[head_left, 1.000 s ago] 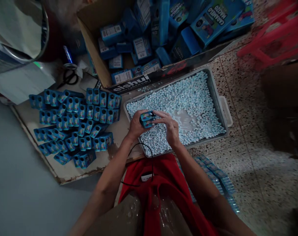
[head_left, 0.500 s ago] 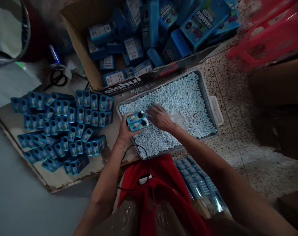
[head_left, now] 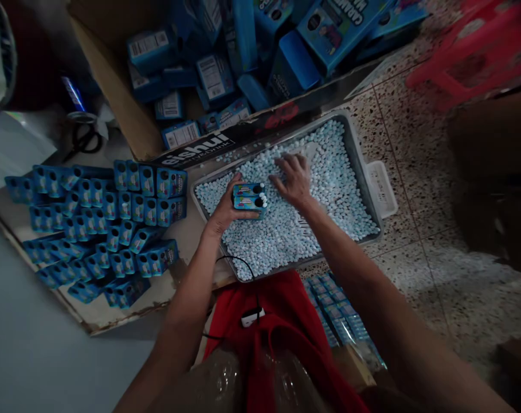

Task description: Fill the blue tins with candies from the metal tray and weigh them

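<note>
well, the left hand [head_left: 223, 213] is curled tight around two small blue cardboard boxes [head_left: 248, 201]. the boxes sit one against the other, just over the near left part of the grey metal tray [head_left: 365, 172]. their long side runs left to right. the ends with the dark round holes point right, toward the right hand [head_left: 293, 182]. that hand is wide open, fingers spread, palm down on the small pale blue candies [head_left: 286, 241] that fill the tray. it grips nothing that shows. the two hands are near each other but apart, with only candies between them.

a big brown cardboard box [head_left: 126, 120] presses against the far side of the tray, full of bigger blue packs [head_left: 329, 28]. left of the tray, many more little blue boxes in rows [head_left: 105, 218] lie on a flat pale board [head_left: 114, 312], close to the left arm. black scissors [head_left: 82, 140] lie beyond them. a red cloth [head_left: 281, 312] lies by the near edge of the tray. beside it, flat shiny blue packets [head_left: 335, 312] rest on the speckled floor [head_left: 436, 258]. a red plastic stool [head_left: 470, 46] stands far right.
</note>
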`<state>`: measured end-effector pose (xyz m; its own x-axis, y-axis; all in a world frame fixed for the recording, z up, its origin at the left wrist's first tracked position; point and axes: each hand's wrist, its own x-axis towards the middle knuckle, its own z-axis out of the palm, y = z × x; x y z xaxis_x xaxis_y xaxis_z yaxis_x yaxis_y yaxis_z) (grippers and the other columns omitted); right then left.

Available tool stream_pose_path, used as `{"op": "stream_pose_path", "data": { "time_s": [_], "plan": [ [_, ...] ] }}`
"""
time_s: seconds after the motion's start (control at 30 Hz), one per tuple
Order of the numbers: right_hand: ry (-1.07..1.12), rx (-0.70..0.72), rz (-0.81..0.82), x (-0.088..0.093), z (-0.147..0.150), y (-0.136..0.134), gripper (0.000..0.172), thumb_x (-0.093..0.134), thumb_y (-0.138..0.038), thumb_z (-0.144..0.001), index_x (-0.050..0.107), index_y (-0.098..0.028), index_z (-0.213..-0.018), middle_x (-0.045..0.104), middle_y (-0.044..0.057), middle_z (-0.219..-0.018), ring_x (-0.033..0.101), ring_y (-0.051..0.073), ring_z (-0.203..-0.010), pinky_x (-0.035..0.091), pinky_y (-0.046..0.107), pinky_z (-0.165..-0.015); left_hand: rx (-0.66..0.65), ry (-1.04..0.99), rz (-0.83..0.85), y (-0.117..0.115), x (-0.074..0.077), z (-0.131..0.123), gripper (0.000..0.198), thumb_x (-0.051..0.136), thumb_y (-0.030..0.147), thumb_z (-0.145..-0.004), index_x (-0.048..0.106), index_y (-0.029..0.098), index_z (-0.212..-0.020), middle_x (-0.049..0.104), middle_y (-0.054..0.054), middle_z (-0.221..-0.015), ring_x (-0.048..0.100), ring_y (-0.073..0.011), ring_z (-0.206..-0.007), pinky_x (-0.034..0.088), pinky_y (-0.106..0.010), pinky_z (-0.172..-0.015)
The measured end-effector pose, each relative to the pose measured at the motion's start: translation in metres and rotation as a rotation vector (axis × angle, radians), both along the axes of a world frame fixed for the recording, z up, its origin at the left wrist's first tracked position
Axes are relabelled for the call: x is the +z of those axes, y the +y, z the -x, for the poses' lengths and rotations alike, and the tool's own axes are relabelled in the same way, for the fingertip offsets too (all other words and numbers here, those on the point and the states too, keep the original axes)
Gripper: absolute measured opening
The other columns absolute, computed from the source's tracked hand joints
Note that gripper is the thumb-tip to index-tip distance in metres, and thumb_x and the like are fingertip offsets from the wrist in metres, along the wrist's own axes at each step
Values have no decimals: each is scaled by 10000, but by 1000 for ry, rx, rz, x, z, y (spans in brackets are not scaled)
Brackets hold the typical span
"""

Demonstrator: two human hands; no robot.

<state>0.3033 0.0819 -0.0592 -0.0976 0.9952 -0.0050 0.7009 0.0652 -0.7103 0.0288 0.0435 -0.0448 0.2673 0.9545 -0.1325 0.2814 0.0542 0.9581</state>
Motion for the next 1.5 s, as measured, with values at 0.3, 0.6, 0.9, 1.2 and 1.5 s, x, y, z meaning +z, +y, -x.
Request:
{"op": "stream_pose_path", "data": {
  "time_s": [0.3, 0.6, 0.9, 1.2, 1.5],
  "plan": [
    [694, -367, 279, 9, 69, -56, 573, 613, -799, -975, 800, -260, -1031, 818, 95, -1116, 766, 322, -1171, 587, 549, -1176, -108, -175, 211, -38, 40, -4, 1008, 1032, 766, -641, 604, 286, -1417, 642, -194, -1621, 692, -384, -1480, 671, -520, -1121],
    [1271, -433, 494, 64, 89, -51, 484, 687, -782, -864, 654, -301, -817, 792, 69, -796, 816, 352, -1057, 693, 561, -961, 62, 72, -210, -67, 93, 39, 819, 1012, 610, -771, 642, 275, -1421, 660, -195, -1577, 669, -407, -1489, 603, -602, -1209],
    [1420, -225, 331, 150, 114, -55, 359, 689, -650, -878, 672, -295, -824, 773, 72, -1022, 773, 324, -999, 656, 563, -950, 66, 220, -257, -69, 86, 41, 759, 1001, 446, -790, 660, 242, -1437, 783, -125, -1350, 789, -346, -1252, 660, -510, -1100],
    [1239, -194, 269, 161, 129, -51, 618, 478, -881, -961, 607, -300, -795, 648, 79, -840, 663, 277, -792, 626, 514, -824, 157, 241, -199, -75, 71, 48, 765, 1021, 442, -735, 657, 272, -1387, 784, -115, -1332, 789, -351, -1235, 671, -546, -1080],
    [1209, -129, 221, 156, 144, -56, 546, 541, -815, -975, 578, -322, -743, 572, 51, -705, 690, 328, -890, 588, 606, -1042, 171, 211, -217, -71, 52, 43, 809, 1041, 510, -732, 643, 250, -1387, 750, -137, -1364, 740, -362, -1347, 613, -552, -1187]
  ]
}}
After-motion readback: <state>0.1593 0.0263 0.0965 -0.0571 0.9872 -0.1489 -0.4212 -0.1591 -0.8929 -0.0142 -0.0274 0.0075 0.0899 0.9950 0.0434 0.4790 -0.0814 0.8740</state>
